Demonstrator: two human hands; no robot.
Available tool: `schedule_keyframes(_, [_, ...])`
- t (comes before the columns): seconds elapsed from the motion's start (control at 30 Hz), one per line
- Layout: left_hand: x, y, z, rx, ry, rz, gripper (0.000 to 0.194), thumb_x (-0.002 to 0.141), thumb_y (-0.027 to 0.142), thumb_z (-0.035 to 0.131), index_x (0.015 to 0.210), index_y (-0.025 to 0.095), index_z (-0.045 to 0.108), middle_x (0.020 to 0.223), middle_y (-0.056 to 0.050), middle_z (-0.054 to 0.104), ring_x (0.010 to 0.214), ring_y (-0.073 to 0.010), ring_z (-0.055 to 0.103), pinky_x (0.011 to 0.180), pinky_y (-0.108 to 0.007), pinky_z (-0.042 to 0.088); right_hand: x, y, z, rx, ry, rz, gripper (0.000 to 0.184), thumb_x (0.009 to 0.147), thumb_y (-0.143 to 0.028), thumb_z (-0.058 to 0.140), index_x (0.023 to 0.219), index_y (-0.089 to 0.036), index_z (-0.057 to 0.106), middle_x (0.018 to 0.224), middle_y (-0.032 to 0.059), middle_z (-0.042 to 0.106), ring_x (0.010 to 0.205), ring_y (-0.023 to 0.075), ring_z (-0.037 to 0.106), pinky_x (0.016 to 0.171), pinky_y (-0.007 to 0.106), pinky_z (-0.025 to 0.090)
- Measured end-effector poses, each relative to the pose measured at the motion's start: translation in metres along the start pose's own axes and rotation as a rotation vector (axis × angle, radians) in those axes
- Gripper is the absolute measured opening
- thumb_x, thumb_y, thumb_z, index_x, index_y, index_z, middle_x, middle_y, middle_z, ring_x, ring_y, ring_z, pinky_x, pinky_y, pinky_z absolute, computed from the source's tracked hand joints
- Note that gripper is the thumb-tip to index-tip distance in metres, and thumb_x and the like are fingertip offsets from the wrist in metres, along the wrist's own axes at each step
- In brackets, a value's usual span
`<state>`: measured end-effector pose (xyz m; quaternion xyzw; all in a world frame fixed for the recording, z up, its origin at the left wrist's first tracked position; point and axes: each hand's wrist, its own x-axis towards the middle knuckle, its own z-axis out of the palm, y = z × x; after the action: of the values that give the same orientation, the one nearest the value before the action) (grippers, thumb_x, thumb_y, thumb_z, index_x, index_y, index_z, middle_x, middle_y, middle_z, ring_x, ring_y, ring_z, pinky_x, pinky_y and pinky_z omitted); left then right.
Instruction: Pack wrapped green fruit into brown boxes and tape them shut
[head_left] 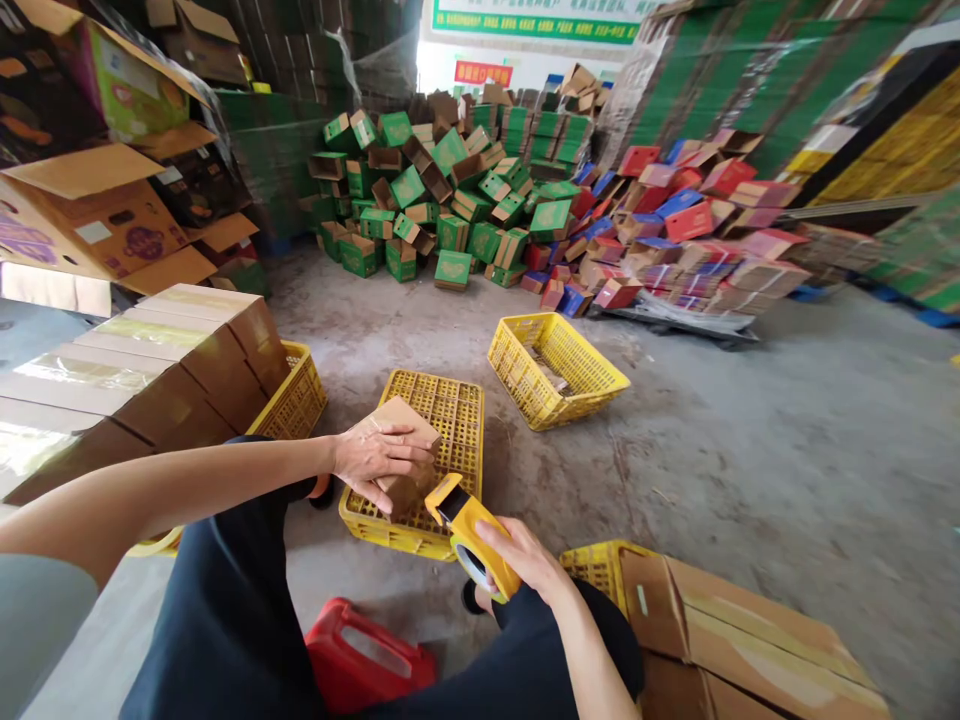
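A small brown cardboard box (409, 415) rests on the upturned yellow plastic crate (461, 420) in front of me. Across its top and near side lies my left hand (382, 460), fingers over the box and thumb lower down, steadying it. My right hand (525, 555) is wrapped round a yellow tape dispenser (476, 535) with a roll of tape inside. The dispenser's head points at the box's right side, close to it; whether the two touch I cannot tell.
Closed cardboard boxes (150, 370) stand in a row at left, others (750, 640) at lower right. Beyond is an open yellow crate (559, 370) with scraps inside. A red plastic container (360, 655) sits between my legs. Green boxes (454, 268) and red-and-blue boxes (690, 220) are heaped behind.
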<state>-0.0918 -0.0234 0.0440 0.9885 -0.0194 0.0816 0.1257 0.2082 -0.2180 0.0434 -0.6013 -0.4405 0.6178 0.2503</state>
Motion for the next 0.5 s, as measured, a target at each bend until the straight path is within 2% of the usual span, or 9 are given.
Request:
schedule_keyframes(0.07, [0.0, -0.001, 0.001, -0.006, 0.008, -0.009, 0.072, 0.09, 0.071, 0.062, 0.145, 0.025, 0.058, 0.152, -0.013, 0.056, 0.147, -0.0302, 0.046, 0.128, -0.046, 0.017, -0.008, 0.003, -0.001, 0.025, 0.015, -0.007, 0.064, 0.081, -0.079, 0.062, 0.097, -0.017, 0.067, 0.059, -0.0005, 0.067, 0.051, 0.0178, 0.065, 0.049, 0.025, 0.048])
schedule_keyframes(0.23, [0.001, 0.0, 0.003, 0.01, -0.02, -0.007, 0.073, 0.092, 0.072, 0.057, 0.147, 0.025, 0.056, 0.155, -0.013, 0.054, 0.148, -0.03, 0.044, 0.129, -0.047, 0.013, -0.023, 0.014, -0.006, 0.076, -0.082, -0.005, 0.062, 0.081, -0.078, 0.064, 0.097, -0.018, 0.065, 0.062, -0.0002, 0.067, 0.052, 0.0189, 0.065, 0.052, 0.028, 0.051])
schedule_keyframes(0.5, [0.0, -0.001, 0.005, 0.035, -0.018, 0.005, 0.075, 0.091, 0.074, 0.058, 0.147, 0.023, 0.056, 0.155, -0.014, 0.053, 0.149, -0.0291, 0.044, 0.13, -0.046, 0.011, -0.036, 0.029, -0.008, 0.086, -0.057, 0.006, 0.066, 0.08, -0.081, 0.062, 0.102, -0.019, 0.064, 0.063, -0.0004, 0.067, 0.053, 0.0193, 0.065, 0.051, 0.028, 0.05])
